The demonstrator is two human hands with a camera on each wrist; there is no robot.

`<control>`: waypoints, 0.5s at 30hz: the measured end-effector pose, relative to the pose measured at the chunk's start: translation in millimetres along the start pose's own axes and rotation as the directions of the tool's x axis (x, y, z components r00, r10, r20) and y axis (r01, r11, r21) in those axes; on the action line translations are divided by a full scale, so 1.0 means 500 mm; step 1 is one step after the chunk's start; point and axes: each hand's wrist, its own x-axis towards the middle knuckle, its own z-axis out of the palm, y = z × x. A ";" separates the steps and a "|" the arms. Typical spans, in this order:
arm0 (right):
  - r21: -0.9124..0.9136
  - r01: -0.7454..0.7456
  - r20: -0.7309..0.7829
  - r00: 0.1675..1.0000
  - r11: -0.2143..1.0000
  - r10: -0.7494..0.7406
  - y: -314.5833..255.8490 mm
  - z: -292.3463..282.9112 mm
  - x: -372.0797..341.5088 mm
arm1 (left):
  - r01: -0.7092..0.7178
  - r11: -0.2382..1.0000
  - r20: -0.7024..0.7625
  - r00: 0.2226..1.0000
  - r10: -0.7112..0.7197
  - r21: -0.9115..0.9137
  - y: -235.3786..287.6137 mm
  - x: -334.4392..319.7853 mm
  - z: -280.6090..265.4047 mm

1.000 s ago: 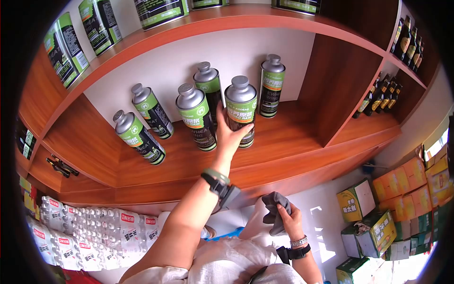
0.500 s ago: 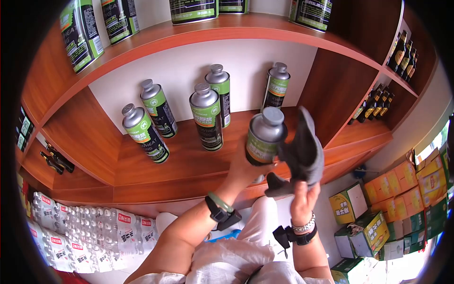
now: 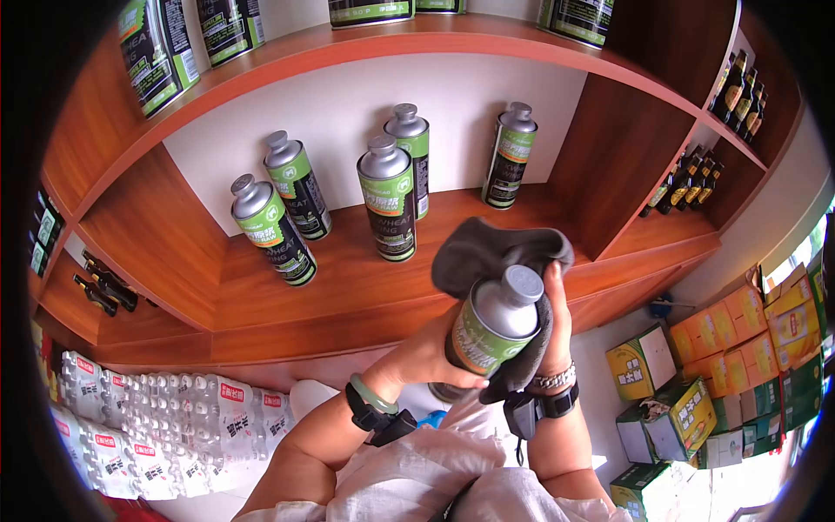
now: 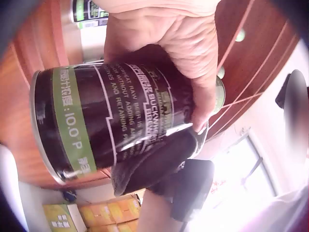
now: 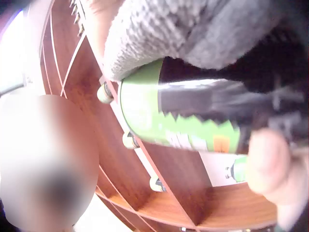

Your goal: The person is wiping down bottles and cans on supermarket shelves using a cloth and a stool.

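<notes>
My left hand (image 3: 419, 355) grips a green-and-black beer can (image 3: 489, 335) with a silver screw-cap neck. It is held tilted in front of the shelf, cap toward the upper right in the head view. In the left wrist view, the thumb and palm wrap the dark label of the can (image 4: 130, 106). My right hand (image 3: 558, 324) holds a dark grey cloth (image 3: 483, 252) against the can's far side, part of it flaring out behind the neck. From the right wrist, the fuzzy cloth (image 5: 159, 38) lies over the can's shoulder; most right fingers are hidden behind it.
Several matching cans, one of them the front can (image 3: 388, 204), stand on the wooden shelf (image 3: 322, 304). More stand on the upper shelf (image 3: 417, 45). Dark bottles (image 3: 687, 184) fill side compartments. Packed water bottles (image 3: 174, 426) lie low left; cartons (image 3: 722, 348) are stacked right.
My left hand has lifted the can off the shelf and brought it nearer my body, tilting it. The right hand has raised the cloth from low down and laid it against the can.
</notes>
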 end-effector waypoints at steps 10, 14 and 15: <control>0.014 0.038 -0.058 0.998 0.999 -0.037 0.034 -0.012 -0.021 | 0.163 0.821 0.047 0.985 -0.164 -0.548 -0.028 -0.065 0.032; -0.534 0.404 -0.012 0.875 0.743 -0.485 0.037 0.023 -0.035 | 0.060 0.886 -0.122 0.984 -0.130 -0.459 -0.047 -0.048 0.026; -0.595 0.461 0.047 0.838 0.659 -0.544 0.055 0.007 -0.035 | 0.023 0.907 -0.177 0.978 -0.107 -0.420 -0.046 -0.042 0.026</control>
